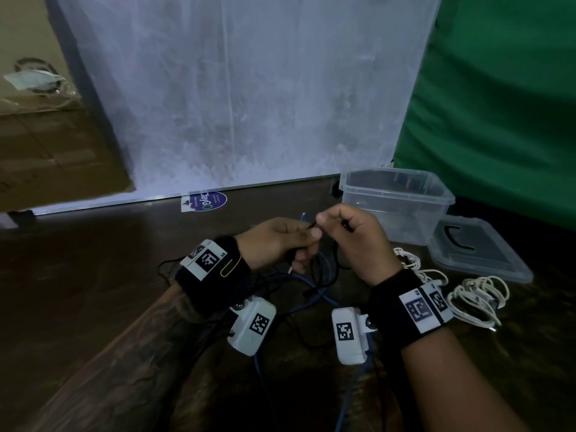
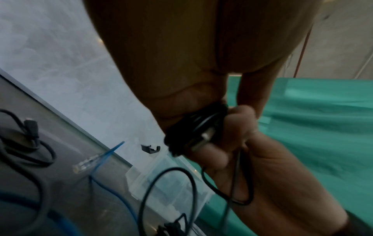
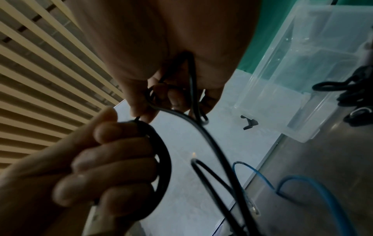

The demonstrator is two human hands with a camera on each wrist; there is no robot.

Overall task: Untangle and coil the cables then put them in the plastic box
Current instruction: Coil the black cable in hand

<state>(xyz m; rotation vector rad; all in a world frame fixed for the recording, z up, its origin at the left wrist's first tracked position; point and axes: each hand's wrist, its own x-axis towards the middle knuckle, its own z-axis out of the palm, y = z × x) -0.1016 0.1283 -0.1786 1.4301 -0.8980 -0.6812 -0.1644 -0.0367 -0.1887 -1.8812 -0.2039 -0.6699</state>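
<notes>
My left hand (image 1: 280, 241) grips a small coil of black cable (image 3: 161, 159) with a metal plug (image 2: 206, 137) at its end. Just to its right, my right hand (image 1: 349, 232) pinches the loose run of the same black cable (image 3: 191, 127) between thumb and fingers; the slack hangs down to the table. Both hands hover above a tangle of blue network cable (image 1: 314, 294) and thin black leads. The clear plastic box (image 1: 405, 219) stands open behind my right hand, with its lid (image 1: 480, 251) lying flat to its right.
A coiled white cable (image 1: 477, 297) lies on the dark table right of my right wrist. A pale panel (image 1: 233, 104) leans at the table's back, a cardboard box (image 1: 46, 135) sits far left, and a green cloth (image 1: 498, 104) hangs on the right.
</notes>
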